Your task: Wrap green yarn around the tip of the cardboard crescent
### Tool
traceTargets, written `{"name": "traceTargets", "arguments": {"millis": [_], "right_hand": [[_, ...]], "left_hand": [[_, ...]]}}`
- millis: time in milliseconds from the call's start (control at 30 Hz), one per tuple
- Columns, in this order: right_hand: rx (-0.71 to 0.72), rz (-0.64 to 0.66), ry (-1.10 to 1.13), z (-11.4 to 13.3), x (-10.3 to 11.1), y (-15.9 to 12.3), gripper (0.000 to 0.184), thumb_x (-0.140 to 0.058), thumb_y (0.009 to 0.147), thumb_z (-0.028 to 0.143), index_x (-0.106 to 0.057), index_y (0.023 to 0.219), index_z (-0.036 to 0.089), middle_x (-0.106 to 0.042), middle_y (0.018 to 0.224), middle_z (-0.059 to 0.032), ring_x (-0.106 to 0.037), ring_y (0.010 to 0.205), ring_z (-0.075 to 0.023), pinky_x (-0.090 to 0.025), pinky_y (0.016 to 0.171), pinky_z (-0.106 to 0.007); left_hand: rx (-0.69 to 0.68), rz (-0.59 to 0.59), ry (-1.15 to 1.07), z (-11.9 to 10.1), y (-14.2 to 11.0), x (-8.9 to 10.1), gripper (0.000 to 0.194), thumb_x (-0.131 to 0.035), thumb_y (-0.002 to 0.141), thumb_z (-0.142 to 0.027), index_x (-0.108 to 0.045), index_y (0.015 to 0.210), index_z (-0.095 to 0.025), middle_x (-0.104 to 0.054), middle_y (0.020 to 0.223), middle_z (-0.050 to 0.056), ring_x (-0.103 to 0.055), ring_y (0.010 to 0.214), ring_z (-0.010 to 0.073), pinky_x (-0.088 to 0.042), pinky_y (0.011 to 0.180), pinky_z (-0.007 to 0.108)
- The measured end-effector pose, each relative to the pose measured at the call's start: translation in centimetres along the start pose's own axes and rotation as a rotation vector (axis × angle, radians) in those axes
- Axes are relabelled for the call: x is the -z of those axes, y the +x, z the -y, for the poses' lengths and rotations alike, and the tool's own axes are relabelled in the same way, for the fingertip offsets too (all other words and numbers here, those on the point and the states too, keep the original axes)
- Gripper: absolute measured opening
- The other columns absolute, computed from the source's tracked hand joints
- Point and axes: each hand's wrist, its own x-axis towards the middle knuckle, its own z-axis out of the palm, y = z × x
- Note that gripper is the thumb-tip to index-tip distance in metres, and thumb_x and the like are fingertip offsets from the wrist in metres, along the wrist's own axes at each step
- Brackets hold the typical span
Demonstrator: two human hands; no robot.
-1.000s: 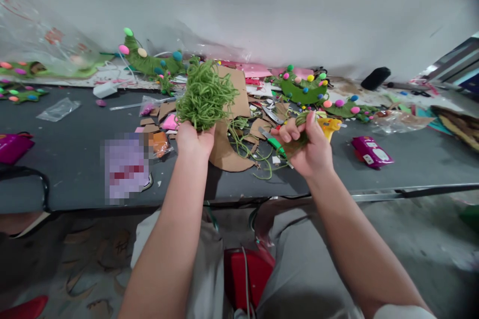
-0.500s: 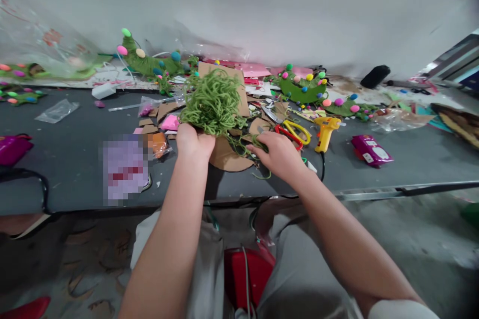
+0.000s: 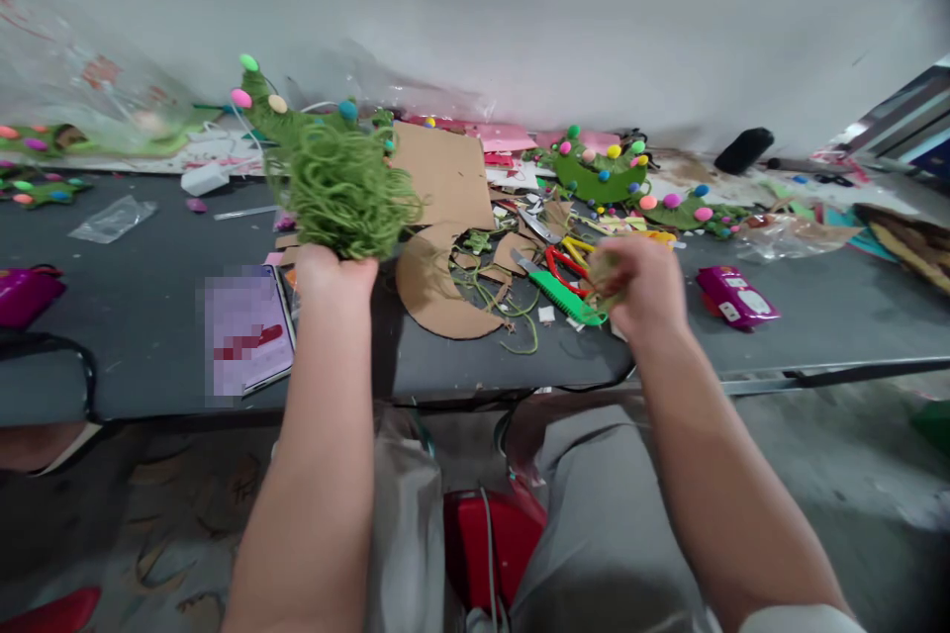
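Note:
A thick bundle of green yarn (image 3: 345, 188) is in my left hand (image 3: 331, 282), raised above the left-middle of the table with the fingers wrapped under it. My right hand (image 3: 644, 287) is closed and a bit blurred, with a few loose yarn strands (image 3: 605, 279) showing at its fingertips. Between the hands lies a crescent of cardboard (image 3: 427, 282), with cut strands scattered beside it. Just left of my right hand are a green-handled knife (image 3: 568, 300) and scissors with red handles (image 3: 565, 270). Yellow handles (image 3: 577, 249) show behind them. My right hand mostly covers a yellow glue gun (image 3: 663, 236).
A square cardboard sheet (image 3: 441, 173) lies at the back. Green yarn-wrapped crescents with coloured pompoms (image 3: 601, 178) rest along the wall. A phone (image 3: 256, 326) is on the left, near the table edge, and a purple packet (image 3: 737, 298) on the right.
My left hand has carried the yarn bundle left, uncovering the cardboard crescent and sheet. My right hand has moved right with strands, exposing the green-handled knife and covering most of the glue gun.

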Motion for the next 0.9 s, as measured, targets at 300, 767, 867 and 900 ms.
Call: {"name": "traceTargets", "arguments": {"millis": [300, 767, 867, 900], "right_hand": [[0.11, 0.207, -0.038, -1.1, -1.7, -0.7, 0.006, -0.068, 0.067, 0.023, -0.064, 0.07, 0.019, -0.06, 0.07, -0.0003, -0.056, 0.067, -0.0146, -0.043, 0.061, -0.028], [0.324, 0.347, -0.612, -1.5, -2.0, -1.2, 0.03, -0.057, 0.077, 0.015, -0.053, 0.106, 0.021, -0.057, 0.09, -0.0002, -0.049, 0.072, -0.0139, -0.039, 0.069, -0.029], [0.311, 0.229, -0.511, -1.1, -1.0, -0.6, 0.013, -0.059, 0.079, 0.019, -0.062, 0.092, 0.021, -0.057, 0.076, 0.001, -0.049, 0.065, -0.0133, -0.039, 0.062, -0.028], [0.292, 0.177, -0.45, -1.0, -0.7, -0.4, 0.007, -0.059, 0.079, 0.02, -0.063, 0.085, 0.021, -0.054, 0.069, 0.0018, -0.047, 0.06, -0.0126, -0.038, 0.058, -0.027]], "left_hand": [[0.072, -0.078, -0.004, 2.0, -1.1, -0.2, 0.045, -0.026, 0.104, -0.034, -0.064, 0.127, -0.026, -0.075, 0.114, 0.009, -0.07, 0.112, 0.0201, -0.056, 0.097, 0.039], [0.021, 0.039, 0.025, 1.8, -4.3, -2.4, 0.045, -0.024, 0.103, -0.022, -0.063, 0.126, -0.026, -0.074, 0.115, 0.008, -0.068, 0.115, 0.0173, -0.059, 0.093, 0.028], [-0.043, 0.082, -0.016, 0.8, -5.1, -3.0, 0.046, -0.024, 0.101, -0.017, -0.062, 0.127, -0.025, -0.075, 0.115, 0.006, -0.065, 0.122, 0.0168, -0.056, 0.099, 0.03], [-0.059, 0.078, -0.012, 0.4, -5.3, -3.1, 0.047, -0.024, 0.1, -0.016, -0.062, 0.126, -0.027, -0.075, 0.115, 0.005, -0.063, 0.125, 0.0164, -0.055, 0.101, 0.03]]}}
